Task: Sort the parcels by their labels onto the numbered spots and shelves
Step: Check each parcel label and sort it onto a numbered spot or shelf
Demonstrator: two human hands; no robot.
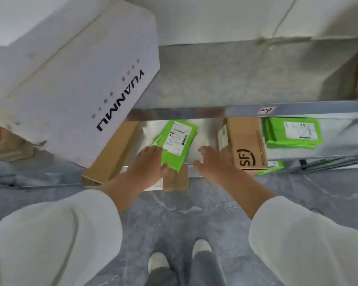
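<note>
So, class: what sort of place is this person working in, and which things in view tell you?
Probably a parcel depot or courier sorting room. Metal shelves carry a handwritten number tag; green mailers with printed shipping labels lie on them, beside an SF courier box and a big white carton.

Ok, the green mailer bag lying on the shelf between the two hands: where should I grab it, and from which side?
Pinch the near corner of the green mailer bag, which overhangs the shelf's front edge, coming from the front. It lies flat and limp, so only that overhanging end offers an underside. The left hand already touches it there; the right hand is open beside it.
</note>
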